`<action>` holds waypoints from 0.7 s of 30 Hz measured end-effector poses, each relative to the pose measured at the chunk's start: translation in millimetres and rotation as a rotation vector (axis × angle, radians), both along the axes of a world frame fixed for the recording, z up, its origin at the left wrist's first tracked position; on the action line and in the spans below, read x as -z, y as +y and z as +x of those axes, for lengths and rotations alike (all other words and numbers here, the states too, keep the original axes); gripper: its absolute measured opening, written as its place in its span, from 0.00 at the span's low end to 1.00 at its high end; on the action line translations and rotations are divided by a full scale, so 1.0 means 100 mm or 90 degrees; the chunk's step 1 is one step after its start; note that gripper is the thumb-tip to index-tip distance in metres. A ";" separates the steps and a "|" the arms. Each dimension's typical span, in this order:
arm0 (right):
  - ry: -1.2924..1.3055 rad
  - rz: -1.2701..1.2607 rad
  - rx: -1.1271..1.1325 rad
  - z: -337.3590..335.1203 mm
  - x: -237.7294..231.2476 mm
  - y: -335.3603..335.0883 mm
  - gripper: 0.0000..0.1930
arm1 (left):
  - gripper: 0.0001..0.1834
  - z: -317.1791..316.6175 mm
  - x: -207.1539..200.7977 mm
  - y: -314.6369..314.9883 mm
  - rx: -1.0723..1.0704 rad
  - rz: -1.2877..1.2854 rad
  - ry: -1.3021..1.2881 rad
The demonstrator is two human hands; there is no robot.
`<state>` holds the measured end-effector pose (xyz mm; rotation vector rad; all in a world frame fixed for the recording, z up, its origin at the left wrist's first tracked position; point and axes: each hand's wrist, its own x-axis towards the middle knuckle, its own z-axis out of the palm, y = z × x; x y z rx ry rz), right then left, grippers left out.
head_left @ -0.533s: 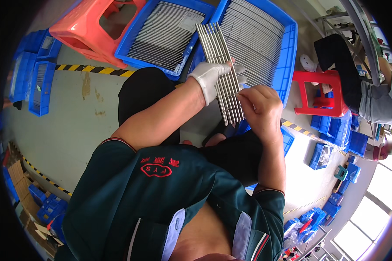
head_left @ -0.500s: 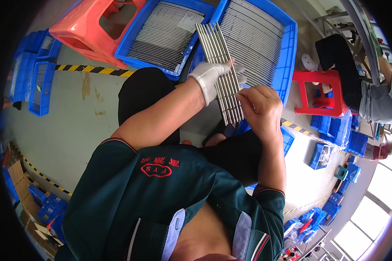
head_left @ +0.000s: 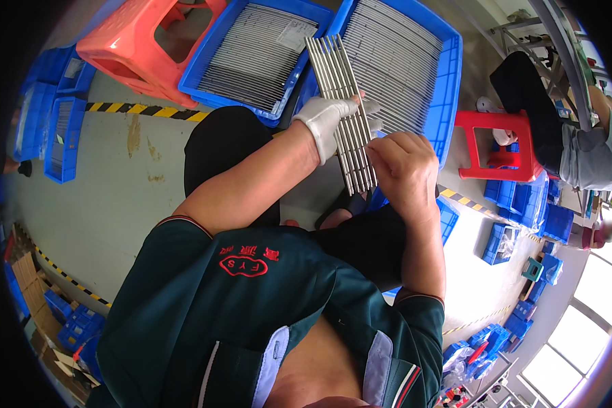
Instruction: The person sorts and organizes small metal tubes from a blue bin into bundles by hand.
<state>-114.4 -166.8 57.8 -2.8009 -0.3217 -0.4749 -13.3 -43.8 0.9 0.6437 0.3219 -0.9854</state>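
My left hand (head_left: 325, 122), in a pale glove that leaves some fingertips bare, is closed around a flat row of several slim metal rods (head_left: 352, 149). The rods lie side by side, slanting from the blue crates toward my lap, with dark bands across them. At the right edge of the row, near its lower end, is my bare right hand (head_left: 406, 166). Its fingers are curled into a pinch with the fingertips against the outermost rod. Whatever sits between thumb and forefinger is hidden.
Ahead stand a blue crate (head_left: 449, 88) and another blue crate (head_left: 198, 92), both filled with rows of rods. A red stool (head_left: 143, 51) is at far left, another red stool (head_left: 476, 120) at right. A person (head_left: 588, 153) sits at right. Striped tape (head_left: 146, 109) marks the floor.
My right hand has shifted slightly left, closer over the edge of the rods. The left hand and the rods have barely moved. The foot of the person at right has shifted.
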 end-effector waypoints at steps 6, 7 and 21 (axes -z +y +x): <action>-0.003 0.027 -0.002 -0.01 0.09 -0.04 0.05 | 0.12 0.00 -0.01 0.01 0.006 -0.009 0.011; -0.011 0.030 -0.003 0.01 0.11 -0.03 0.05 | 0.12 0.00 -0.04 0.01 0.006 -0.006 0.019; 0.067 0.251 0.134 -0.06 0.07 -0.13 0.04 | 0.13 -0.01 -0.01 -0.01 0.008 0.000 0.004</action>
